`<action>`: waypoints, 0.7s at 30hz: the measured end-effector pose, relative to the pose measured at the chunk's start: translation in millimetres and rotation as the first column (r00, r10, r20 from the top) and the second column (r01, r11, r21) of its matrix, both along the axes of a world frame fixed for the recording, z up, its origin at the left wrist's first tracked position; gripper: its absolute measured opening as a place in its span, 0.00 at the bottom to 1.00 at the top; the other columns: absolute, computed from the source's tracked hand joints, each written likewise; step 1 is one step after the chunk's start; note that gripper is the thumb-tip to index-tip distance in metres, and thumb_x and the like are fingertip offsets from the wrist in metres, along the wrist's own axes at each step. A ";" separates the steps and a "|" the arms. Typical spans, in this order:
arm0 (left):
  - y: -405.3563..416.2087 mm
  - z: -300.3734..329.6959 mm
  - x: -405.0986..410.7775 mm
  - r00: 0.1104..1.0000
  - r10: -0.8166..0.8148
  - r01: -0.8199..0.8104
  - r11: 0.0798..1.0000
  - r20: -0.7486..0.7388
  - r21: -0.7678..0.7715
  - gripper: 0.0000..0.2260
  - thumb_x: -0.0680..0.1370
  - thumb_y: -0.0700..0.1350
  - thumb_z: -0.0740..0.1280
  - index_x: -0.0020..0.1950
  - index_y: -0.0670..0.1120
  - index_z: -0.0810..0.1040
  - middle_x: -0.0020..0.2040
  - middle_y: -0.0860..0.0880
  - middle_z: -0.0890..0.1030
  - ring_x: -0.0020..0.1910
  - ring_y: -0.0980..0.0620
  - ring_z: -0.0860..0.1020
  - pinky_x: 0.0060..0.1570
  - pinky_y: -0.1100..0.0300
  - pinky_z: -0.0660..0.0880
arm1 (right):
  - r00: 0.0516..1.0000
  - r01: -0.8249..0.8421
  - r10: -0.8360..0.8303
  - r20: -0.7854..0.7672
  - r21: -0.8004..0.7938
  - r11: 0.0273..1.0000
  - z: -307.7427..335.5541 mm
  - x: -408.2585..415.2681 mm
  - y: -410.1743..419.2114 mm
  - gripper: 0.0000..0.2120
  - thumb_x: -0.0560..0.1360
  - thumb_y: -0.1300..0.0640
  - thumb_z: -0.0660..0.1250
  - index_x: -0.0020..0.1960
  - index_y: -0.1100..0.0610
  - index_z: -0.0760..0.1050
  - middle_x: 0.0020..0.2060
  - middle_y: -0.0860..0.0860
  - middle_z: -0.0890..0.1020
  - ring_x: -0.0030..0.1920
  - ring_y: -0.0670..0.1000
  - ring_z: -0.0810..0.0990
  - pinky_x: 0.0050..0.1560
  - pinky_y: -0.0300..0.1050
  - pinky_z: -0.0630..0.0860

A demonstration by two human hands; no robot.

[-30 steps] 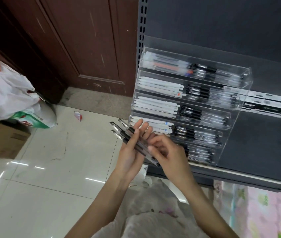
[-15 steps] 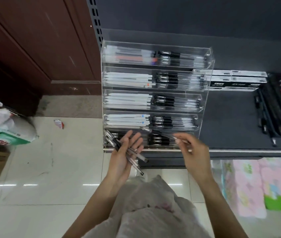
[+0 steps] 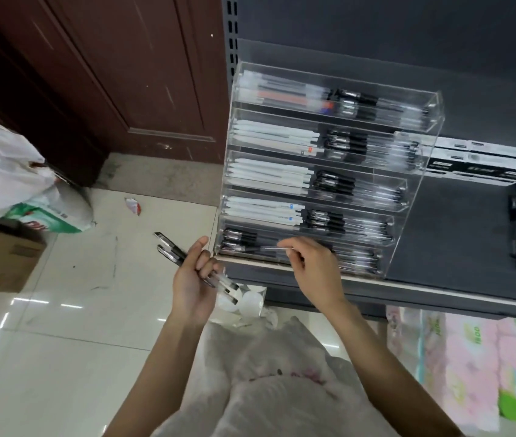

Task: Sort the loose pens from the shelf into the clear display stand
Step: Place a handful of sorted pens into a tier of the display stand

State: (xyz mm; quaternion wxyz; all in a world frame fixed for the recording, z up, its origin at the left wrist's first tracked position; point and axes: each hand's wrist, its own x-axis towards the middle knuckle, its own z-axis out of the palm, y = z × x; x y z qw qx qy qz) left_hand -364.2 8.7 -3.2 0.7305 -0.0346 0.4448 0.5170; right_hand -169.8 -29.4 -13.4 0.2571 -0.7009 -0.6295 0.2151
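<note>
Stand: clear display stand [image 3: 329, 171] of glossy acrylic, five stepped trays, sat on the dark shelf [image 3: 446, 234] at its left end.
Right hand [image 3: 311, 266]: pinched one thin clear-barrelled pen [image 3: 259, 248] by its end — the pen lay along the lowest tray.
Left hand [image 3: 192, 283]: curled around a bundle of pens [image 3: 187, 263], dark caps fanned out up-left over the floor.
Floor [image 3: 61, 310]: pale shiny tiles, scuffed; brown panelled door [image 3: 124, 74] behind.
Blur: tray contents smeared — exact pen count was unclear.

Right hand [image 3: 315, 269] with pen [image 3: 263, 248] at clear display stand [image 3: 414, 171]
</note>
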 end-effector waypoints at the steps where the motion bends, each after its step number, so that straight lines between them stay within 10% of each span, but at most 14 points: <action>1: -1.2 -1.3 -1.4 1.000 0.007 -0.007 1.000 0.005 -0.006 0.08 0.82 0.40 0.56 0.49 0.44 0.74 0.23 0.55 0.60 0.20 0.58 0.60 0.26 0.69 0.70 | 1.000 -0.014 0.015 0.019 -0.004 1.000 -1.2 -2.6 1.2 0.09 0.76 0.62 0.65 0.53 0.53 0.80 0.47 0.46 0.83 0.42 0.45 0.80 0.41 0.34 0.71; 10: -2.7 2.5 11.4 0.995 -0.010 0.003 0.997 0.099 0.071 0.09 0.83 0.42 0.55 0.47 0.44 0.73 0.26 0.55 0.62 0.22 0.59 0.62 0.33 0.68 0.72 | 0.973 -0.109 0.109 0.202 -0.011 0.994 -9.2 -14.5 3.9 0.12 0.75 0.64 0.65 0.55 0.56 0.81 0.50 0.51 0.81 0.52 0.54 0.76 0.55 0.51 0.75; 15: 3.3 7.0 27.2 0.993 -0.019 0.006 0.994 0.114 0.113 0.08 0.82 0.41 0.57 0.45 0.45 0.72 0.26 0.55 0.62 0.23 0.58 0.63 0.36 0.67 0.73 | 0.973 -0.158 0.148 -0.179 -0.044 0.986 28.2 -31.3 -7.6 0.08 0.77 0.49 0.64 0.52 0.52 0.75 0.45 0.46 0.81 0.44 0.43 0.79 0.43 0.38 0.75; 21: 6.3 9.2 38.1 0.993 -0.047 0.030 0.988 0.110 0.149 0.06 0.81 0.42 0.58 0.49 0.45 0.74 0.27 0.55 0.61 0.24 0.58 0.63 0.37 0.67 0.73 | 0.972 -0.110 0.087 -0.217 -0.097 0.989 37.2 -36.9 -17.4 0.14 0.70 0.50 0.73 0.47 0.52 0.70 0.42 0.44 0.78 0.38 0.43 0.79 0.38 0.43 0.77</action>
